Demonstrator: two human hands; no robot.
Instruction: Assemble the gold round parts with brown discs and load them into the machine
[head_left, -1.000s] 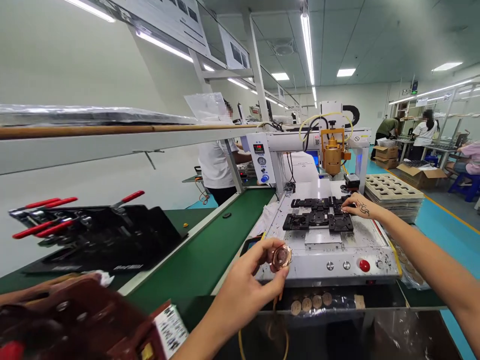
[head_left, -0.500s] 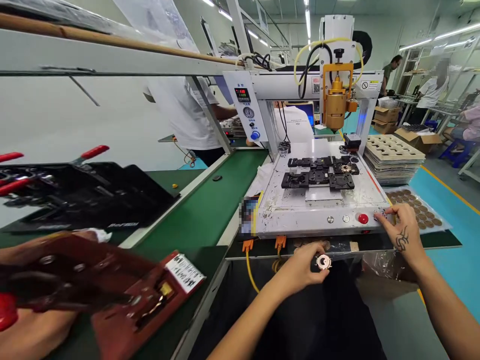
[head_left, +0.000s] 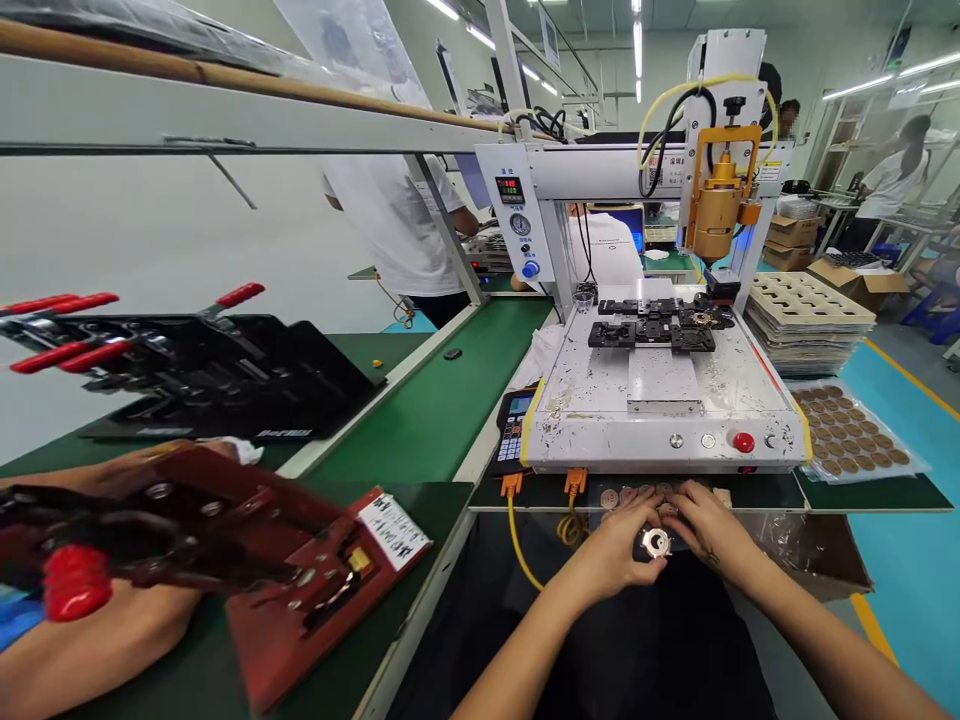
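Observation:
My left hand pinches a small round metal part by its edge, below the machine's front edge. The part is pale rose-gold with a ring shape and little prongs around it. My right hand is beside it, fingers bent over several round brown discs lying on clear film at the bench edge. Its fingertips are partly hidden, so what they hold does not show. Behind both hands stands a white bench-top machine with a gold dispensing head above black fixtures.
A film sheet of brown discs lies right of the machine, before stacked trays. At left, a co-worker's arm is by a dark red clamp fixture. A keypad controller and orange-plugged cables sit at front left.
My right hand has left the knob at the panel's right end and come down beside my left hand. The black fixtures have slid back on the machine. My left hand still holds the part.

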